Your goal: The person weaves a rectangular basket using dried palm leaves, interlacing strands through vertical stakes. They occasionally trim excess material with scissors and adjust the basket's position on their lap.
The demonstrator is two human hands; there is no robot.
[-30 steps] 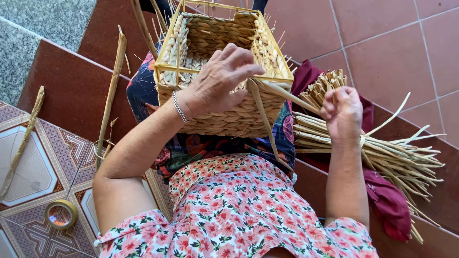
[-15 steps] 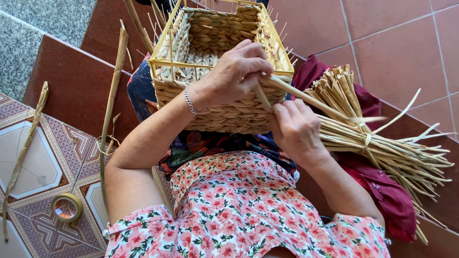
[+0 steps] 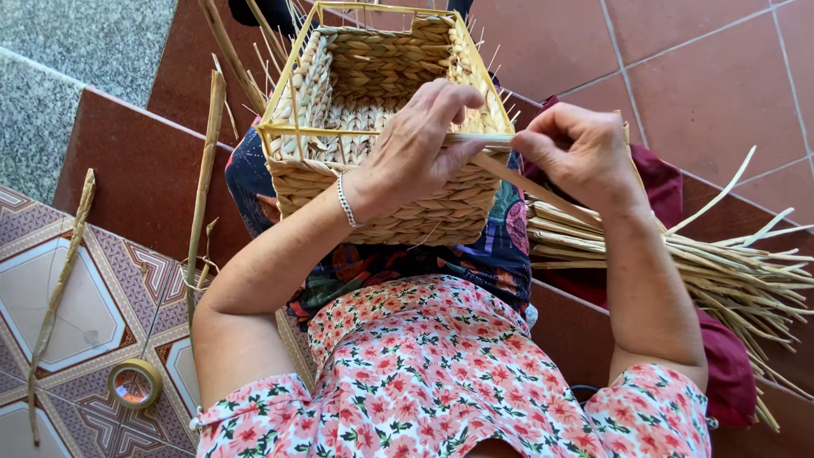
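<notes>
Basket: a square woven straw basket (image 3: 386, 144) sits on my lap with its open mouth facing up and away from me; a thin yellow frame runs along its rim and loose stalk ends stick up from the far edge.
Left hand: my left hand (image 3: 415, 148) lies over the near right part of the basket's rim, fingers curled down against the braided wall and pressing on the rim; a beaded bracelet (image 3: 344, 201) circles that wrist.
Right hand: my right hand (image 3: 577, 153) is just beside the basket's right corner, fingers pinched together on a flat straw strand (image 3: 530, 188).
Strand: it runs from the basket's near right rim, under my left fingers, slanting down to the right below my right hand.
Straw bundle: a thick bundle of pale stalks (image 3: 678, 263) lies right of the basket, under my right forearm, fanning out to the right on a dark red cloth (image 3: 729, 365).
Clothing: below the basket is a pink floral top (image 3: 441, 382), with dark patterned fabric (image 3: 500, 246) between it and the basket.
Left of the basket: a long dried stalk (image 3: 206, 170) leans on the red step; farther left another stalk (image 3: 59, 288) lies on patterned tiles (image 3: 51, 305), with a roll of tape (image 3: 134, 383) near it.
</notes>
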